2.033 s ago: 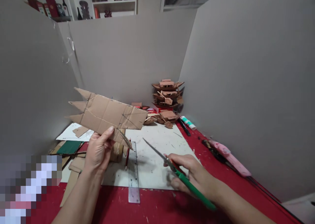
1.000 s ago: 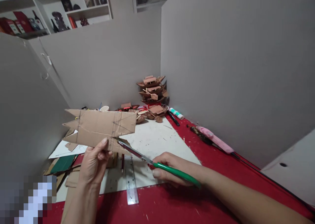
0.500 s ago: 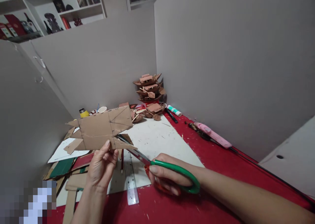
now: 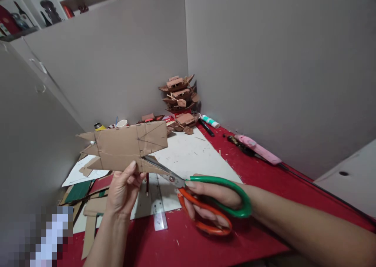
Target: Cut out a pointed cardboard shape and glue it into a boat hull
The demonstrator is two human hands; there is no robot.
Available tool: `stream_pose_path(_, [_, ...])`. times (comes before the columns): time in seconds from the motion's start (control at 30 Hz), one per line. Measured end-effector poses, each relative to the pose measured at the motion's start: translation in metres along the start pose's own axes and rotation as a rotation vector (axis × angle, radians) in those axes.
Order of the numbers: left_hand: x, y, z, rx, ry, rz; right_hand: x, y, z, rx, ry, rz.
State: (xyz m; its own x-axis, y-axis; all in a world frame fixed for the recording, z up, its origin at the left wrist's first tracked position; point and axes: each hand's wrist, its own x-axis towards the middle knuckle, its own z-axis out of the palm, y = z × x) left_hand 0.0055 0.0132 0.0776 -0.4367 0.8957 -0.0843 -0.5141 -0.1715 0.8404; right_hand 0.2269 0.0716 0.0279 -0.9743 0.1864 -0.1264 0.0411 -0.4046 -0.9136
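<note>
Left of the white sheet [image 4: 190, 157] lie loose bits of card, one of them a green card [image 4: 78, 191].

Over the near left corner of the white sheet, the left hand [image 4: 123, 190] pinches the bottom edge of a brown cardboard piece [image 4: 126, 147] between thumb and fingers. The piece is held up in the air, flat side to the camera, above the left part of the sheet.

The left end of the cardboard piece already has pointy teeth cut into it. The right end has pencil lines on it, and most of those lines look whole, so I think much cutting is left.

A clear ruler [image 4: 158, 216] and a red pencil [image 4: 147, 188] lie on the near edge of the white sheet, under the cardboard.

The scissors [image 4: 175, 179] reach in from the right. Their blades are a little apart and bite into the bottom edge of the cardboard, beside a small pointed flap. This cut seems only just begun.

The right hand [image 4: 211, 198] grips the green and orange loops, over the near right corner of the sheet.

At the far edge of the sheet stands a stack of little cardboard boats [image 4: 178, 92]. A pink tool [image 4: 258, 149] lies right of the sheet on the red table [image 4: 264, 188].
</note>
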Motion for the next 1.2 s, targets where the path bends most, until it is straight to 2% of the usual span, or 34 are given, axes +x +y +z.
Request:
stream_pose_path(0.1, [-0.001,0.005,-0.001,0.067,-0.015,0.016,-0.005,-0.003,-0.003,0.029,-0.032,0.051])
stream_pose_path(0.3, [-0.002,0.015,-0.005,0.165,-0.072,0.009,-0.010,-0.007,-0.006,0.193,-0.169,0.048])
stream_pose_path(0.43, [-0.002,0.018,-0.007,0.200,-0.100,0.016,-0.012,-0.013,-0.002,0.268,-0.216,0.104])
stream_pose_path(0.57, [-0.001,0.016,-0.007,0.213,-0.095,0.059,-0.014,-0.015,0.006,0.280,-0.186,0.165])
stream_pose_path(0.77, [-0.002,0.014,-0.007,0.203,-0.091,0.103,-0.011,-0.004,0.012,0.202,-0.094,0.092])
stream_pose_path(0.93, [-0.003,0.016,-0.006,0.168,-0.107,0.033,-0.011,-0.004,0.016,0.081,-0.007,0.100])
stream_pose_path(1.03, [-0.002,0.016,-0.006,0.121,-0.107,-0.016,-0.011,-0.006,0.019,-0.032,0.068,0.054])
stream_pose_path(1.2, [-0.001,0.013,-0.005,0.027,-0.069,-0.058,-0.010,-0.013,0.026,-0.280,0.105,-0.014])
